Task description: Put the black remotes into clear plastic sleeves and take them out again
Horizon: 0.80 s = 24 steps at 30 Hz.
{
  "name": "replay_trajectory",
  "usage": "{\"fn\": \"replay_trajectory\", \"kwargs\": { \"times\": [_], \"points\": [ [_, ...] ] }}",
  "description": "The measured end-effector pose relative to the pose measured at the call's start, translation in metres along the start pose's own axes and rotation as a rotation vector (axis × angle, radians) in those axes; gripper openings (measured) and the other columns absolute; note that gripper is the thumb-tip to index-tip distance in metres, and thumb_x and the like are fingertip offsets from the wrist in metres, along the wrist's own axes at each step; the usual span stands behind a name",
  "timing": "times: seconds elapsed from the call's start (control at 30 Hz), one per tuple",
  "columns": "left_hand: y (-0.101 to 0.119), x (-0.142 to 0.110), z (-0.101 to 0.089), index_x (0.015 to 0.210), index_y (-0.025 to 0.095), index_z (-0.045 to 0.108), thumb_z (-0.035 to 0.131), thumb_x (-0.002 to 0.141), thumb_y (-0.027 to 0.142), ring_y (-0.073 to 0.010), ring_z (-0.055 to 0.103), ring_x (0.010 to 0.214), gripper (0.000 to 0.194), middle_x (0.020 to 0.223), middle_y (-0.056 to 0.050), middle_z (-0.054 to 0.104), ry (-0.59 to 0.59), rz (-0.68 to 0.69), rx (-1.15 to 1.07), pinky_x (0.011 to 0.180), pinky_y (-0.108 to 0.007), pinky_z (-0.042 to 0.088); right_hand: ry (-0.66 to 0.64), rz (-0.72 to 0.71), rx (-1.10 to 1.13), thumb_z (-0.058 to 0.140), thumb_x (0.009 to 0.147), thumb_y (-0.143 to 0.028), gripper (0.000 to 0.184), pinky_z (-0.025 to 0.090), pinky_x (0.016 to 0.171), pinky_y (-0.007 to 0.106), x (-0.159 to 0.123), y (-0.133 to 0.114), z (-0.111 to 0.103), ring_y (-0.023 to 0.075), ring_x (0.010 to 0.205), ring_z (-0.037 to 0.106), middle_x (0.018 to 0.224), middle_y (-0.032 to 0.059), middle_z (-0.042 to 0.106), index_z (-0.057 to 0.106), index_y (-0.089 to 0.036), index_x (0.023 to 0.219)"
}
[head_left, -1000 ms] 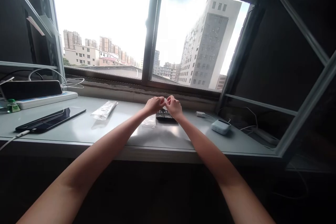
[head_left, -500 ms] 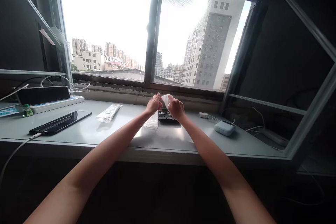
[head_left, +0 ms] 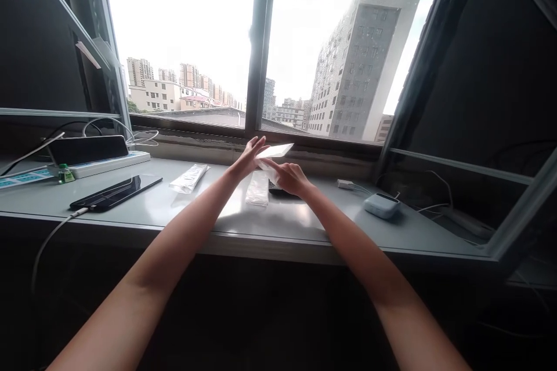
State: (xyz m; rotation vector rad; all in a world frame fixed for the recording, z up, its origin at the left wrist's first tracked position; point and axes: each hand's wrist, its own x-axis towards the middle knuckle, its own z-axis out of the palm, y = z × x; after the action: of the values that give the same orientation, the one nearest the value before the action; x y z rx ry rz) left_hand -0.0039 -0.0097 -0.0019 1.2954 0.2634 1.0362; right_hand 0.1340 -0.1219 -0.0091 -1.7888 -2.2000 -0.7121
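A thin white sheet [head_left: 275, 152] is held up above the desk between my two hands, its upper part spread out flat and slanting up to the right. My left hand [head_left: 249, 157] grips its left edge, with some fingers stretched upward. From below, my right hand [head_left: 292, 178] pinches a whitish, see-through lower part of it, index finger pointing left. Under the hands lies a clear plastic packet [head_left: 257, 189]. Next to it is a black object with keys [head_left: 278, 189], mostly covered by my right hand.
Another plastic packet [head_left: 190, 178] lies to the left. Farther left are a black tablet [head_left: 116, 192] with a cable, a small green bottle [head_left: 65, 174] and a power strip [head_left: 111, 165] with a phone leaning there. A light blue box-shaped device [head_left: 382, 206] sits right, near a white plug [head_left: 345, 184].
The white sheet has gone from bunched between my fingers to spread out flat. My left hand has risen and turned. The view has shifted slightly, uncovering more of the near packet.
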Motion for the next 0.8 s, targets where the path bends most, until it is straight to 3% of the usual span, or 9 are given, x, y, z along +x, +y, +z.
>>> {"fn": "replay_trajectory", "kwargs": {
  "times": [0.17, 0.27, 0.37, 0.47, 0.57, 0.67, 0.8],
  "points": [
    [0.008, -0.012, -0.017, 0.14, 0.02, 0.05, 0.082, 0.07, 0.024, -0.0262, 0.064, 0.109, 0.077, 0.122, -0.017, 0.064, -0.246, -0.133, 0.282, 0.101, -0.044, 0.043, -0.036, 0.009, 0.013, 0.045, 0.09, -0.013, 0.06, 0.047, 0.08, 0.033, 0.002, 0.002, 0.004, 0.0278, 0.094, 0.069, 0.104, 0.0122, 0.074, 0.042, -0.024, 0.148],
    [0.011, -0.016, -0.02, 0.136, 0.024, 0.055, 0.08, 0.073, 0.024, -0.027, 0.061, 0.116, 0.068, 0.119, -0.015, 0.067, -0.294, -0.151, 0.351, 0.103, -0.044, 0.04, -0.047, -0.01, 0.013, 0.046, 0.089, -0.012, 0.064, 0.047, 0.078, 0.033, 0.002, 0.003, 0.005, 0.0283, 0.09, 0.069, 0.099, 0.0107, 0.074, 0.037, -0.026, 0.151],
    [0.01, -0.014, -0.014, 0.128, 0.021, 0.061, 0.075, 0.08, 0.034, -0.0283, 0.061, 0.115, 0.052, 0.118, -0.015, 0.068, -0.303, -0.125, 0.296, 0.1, -0.042, 0.043, -0.048, -0.087, -0.013, 0.046, 0.088, -0.012, 0.069, 0.047, 0.078, 0.033, 0.0, 0.001, 0.002, 0.0276, 0.09, 0.069, 0.101, 0.0104, 0.074, 0.031, -0.027, 0.153],
    [0.006, -0.006, -0.006, 0.123, 0.014, 0.061, 0.061, 0.089, 0.047, -0.0259, 0.066, 0.102, 0.047, 0.105, -0.014, 0.07, -0.182, -0.104, 0.122, 0.093, -0.039, 0.049, -0.037, -0.16, -0.028, 0.044, 0.087, -0.011, 0.073, 0.046, 0.079, 0.032, -0.003, -0.004, -0.002, 0.0265, 0.09, 0.069, 0.103, 0.0116, 0.074, 0.023, -0.024, 0.156],
    [0.005, 0.002, -0.002, 0.121, 0.012, 0.06, 0.046, 0.095, 0.055, -0.0214, 0.067, 0.087, 0.052, 0.091, -0.01, 0.068, 0.096, -0.042, -0.04, 0.086, -0.036, 0.053, 0.001, -0.199, -0.028, 0.042, 0.087, -0.008, 0.076, 0.045, 0.079, 0.029, -0.005, -0.01, -0.004, 0.0249, 0.092, 0.068, 0.109, 0.0118, 0.073, 0.016, -0.022, 0.157],
    [0.009, 0.004, -0.001, 0.126, 0.013, 0.056, 0.038, 0.094, 0.063, -0.0212, 0.066, 0.087, 0.061, 0.092, -0.01, 0.066, 0.304, 0.032, -0.118, 0.082, -0.034, 0.054, 0.046, -0.158, -0.045, 0.04, 0.088, -0.007, 0.075, 0.045, 0.076, 0.028, -0.004, -0.013, -0.002, 0.0237, 0.091, 0.068, 0.11, 0.0107, 0.072, 0.014, -0.023, 0.158],
    [0.009, -0.002, 0.012, 0.133, 0.015, 0.05, 0.034, 0.09, 0.073, -0.0249, 0.064, 0.098, 0.074, 0.102, -0.012, 0.067, 0.265, 0.087, -0.138, 0.081, -0.034, 0.054, 0.112, 0.01, -0.044, 0.037, 0.091, -0.008, 0.071, 0.047, 0.074, 0.028, -0.001, -0.008, 0.002, 0.024, 0.088, 0.068, 0.108, 0.0111, 0.072, 0.017, -0.023, 0.157]
  ]
}}
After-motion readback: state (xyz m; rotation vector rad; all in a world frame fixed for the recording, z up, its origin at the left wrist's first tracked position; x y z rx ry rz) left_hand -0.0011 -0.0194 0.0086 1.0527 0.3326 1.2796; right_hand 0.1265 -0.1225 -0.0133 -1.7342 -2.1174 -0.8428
